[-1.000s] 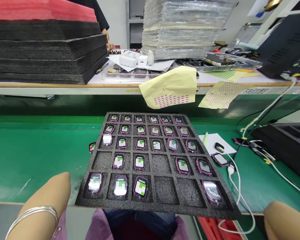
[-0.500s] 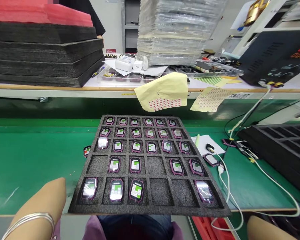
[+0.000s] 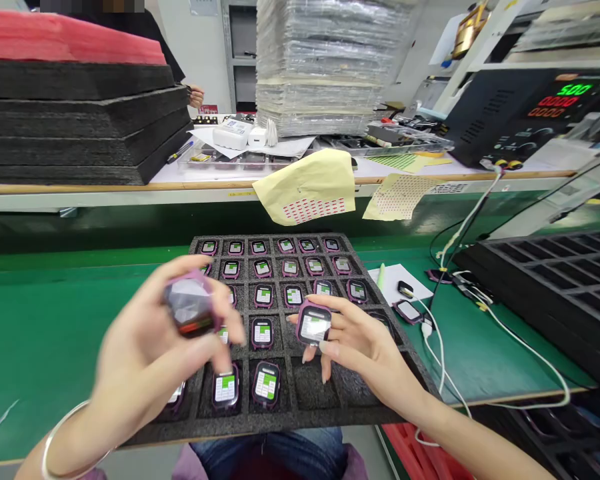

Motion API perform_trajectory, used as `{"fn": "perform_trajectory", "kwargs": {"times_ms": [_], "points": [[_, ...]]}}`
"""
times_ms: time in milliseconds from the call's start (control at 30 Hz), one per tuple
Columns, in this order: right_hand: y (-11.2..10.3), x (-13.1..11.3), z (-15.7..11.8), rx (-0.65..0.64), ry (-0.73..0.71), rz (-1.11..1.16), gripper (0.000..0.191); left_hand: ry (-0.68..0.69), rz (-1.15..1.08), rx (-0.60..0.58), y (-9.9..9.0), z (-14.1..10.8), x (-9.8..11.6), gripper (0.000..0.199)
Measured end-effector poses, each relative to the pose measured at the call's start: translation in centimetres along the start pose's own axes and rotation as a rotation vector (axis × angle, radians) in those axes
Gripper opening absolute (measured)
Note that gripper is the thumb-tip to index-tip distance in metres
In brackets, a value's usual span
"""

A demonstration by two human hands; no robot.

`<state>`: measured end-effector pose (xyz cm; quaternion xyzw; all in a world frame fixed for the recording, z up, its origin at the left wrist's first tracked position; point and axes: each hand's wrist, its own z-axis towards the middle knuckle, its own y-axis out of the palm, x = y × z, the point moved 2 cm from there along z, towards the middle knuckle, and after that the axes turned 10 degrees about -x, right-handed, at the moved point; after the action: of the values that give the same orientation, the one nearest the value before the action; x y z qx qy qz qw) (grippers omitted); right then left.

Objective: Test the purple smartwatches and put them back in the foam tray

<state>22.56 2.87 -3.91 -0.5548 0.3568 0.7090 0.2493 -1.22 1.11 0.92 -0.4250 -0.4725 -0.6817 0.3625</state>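
Observation:
Above the left side of a black foam tray, my left hand grips a smartwatch body with a purple frame; motion blurs both. My right hand holds another purple-framed smartwatch body by its edges over the tray's middle, its lit screen facing me. Several similar watch bodies sit in the tray's compartments, such as one at the front, most with white and green on their screens. My hands and forearms hide some compartments.
Right of the tray lie white cables, a watch body on the bench and another foam tray. Foam sheets and bagged trays are stacked on the shelf beside a power supply. A person's hand shows behind.
Both my hands have come in over the tray, each now with a watch body. The view has shifted a little to the right. Another person's hand shows more at the back.

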Motion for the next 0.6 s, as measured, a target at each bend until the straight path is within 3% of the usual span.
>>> {"fn": "perform_trajectory", "kwargs": {"times_ms": [133, 233, 433, 600], "points": [[-0.2, 0.1, 0.0, 0.043, -0.005, -0.011, 0.047, -0.189, -0.026, -0.151, 1.1, 2.3, -4.0, 0.038], [-0.4, 0.3, 0.0, 0.104, -0.005, -0.068, 0.041, -0.238, -0.052, -0.221, 1.4, 2.7, -6.0, 0.044], [-0.6, 0.5, 0.2, 0.233, 0.028, -0.227, 0.027, -0.242, -0.155, -0.313, 1.4, 2.2, -7.0, 0.051], [-0.8, 0.6, 0.1, 0.215, 0.051, -0.252, 0.025, -0.253, -0.191, -0.328, 1.4, 2.1, -7.5, 0.040]]}}
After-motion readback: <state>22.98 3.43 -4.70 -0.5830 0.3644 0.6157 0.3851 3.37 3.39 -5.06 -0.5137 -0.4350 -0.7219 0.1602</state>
